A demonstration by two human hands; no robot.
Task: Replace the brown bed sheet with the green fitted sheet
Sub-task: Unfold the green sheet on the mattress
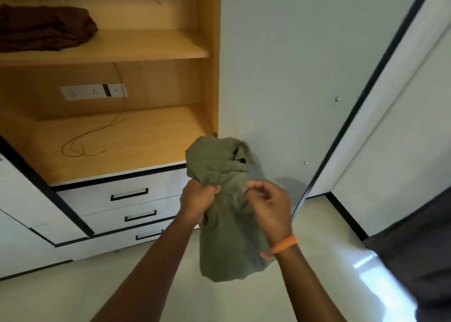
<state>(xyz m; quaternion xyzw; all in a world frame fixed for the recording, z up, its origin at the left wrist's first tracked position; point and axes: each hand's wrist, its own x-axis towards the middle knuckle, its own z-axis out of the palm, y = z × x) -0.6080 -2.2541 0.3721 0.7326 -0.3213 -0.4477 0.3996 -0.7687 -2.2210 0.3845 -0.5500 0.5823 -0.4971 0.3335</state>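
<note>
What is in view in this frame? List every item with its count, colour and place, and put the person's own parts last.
green fitted sheet: 1, olive green, bunched, held in the air in front of the wardrobe
brown sheet: 1, dark brown, folded on the upper shelf, left
wardrobe shelves: 2, light wood, open compartment
socket strip: 1, white, back wall above the lower shelf
thin wire: 1, dark, lying loose on the lower shelf
drawers: 3, white with black handles, under the shelves
wardrobe door: 1, pale grey, standing open at right
floor: pale, glossy
wristband: 1, orange, on the right wrist
left hand: grips the sheet's bunched part
right hand: pinches the sheet's fabric
</note>
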